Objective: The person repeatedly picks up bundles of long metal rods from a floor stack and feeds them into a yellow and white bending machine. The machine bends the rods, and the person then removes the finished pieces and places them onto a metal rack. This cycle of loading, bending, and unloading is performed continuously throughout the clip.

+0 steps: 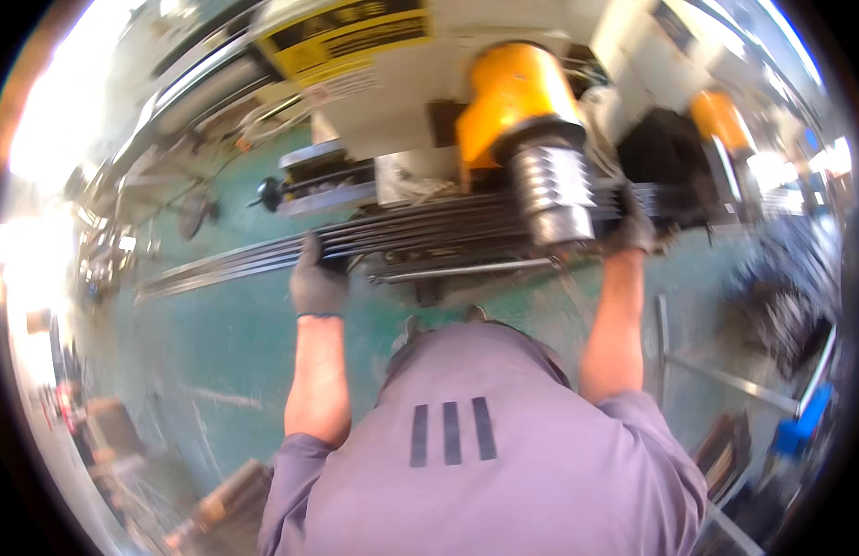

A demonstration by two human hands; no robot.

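A bundle of long dark metal bars [392, 230] runs across in front of me, its loose ends fanning out at the far left. My left hand [319, 283], in a dark grey work glove, is closed around the bars left of the middle, thumb on top. Farther right my right hand [632, 227], also gloved, grips the same bundle; its fingers are partly blurred. Between my hands, a yellow machine head [517, 93] with a ribbed silver cylinder [551, 190] stands over the bars and hides part of them.
A thin metal rod [466, 271] lies along the machine's near edge. Behind the bars stands a pale machine body [392, 111] with a yellow-black warning label [346, 37]. A metal frame [735, 380] is at the right, beside a dark shiny heap [781, 306]. The floor [216, 343] is green.
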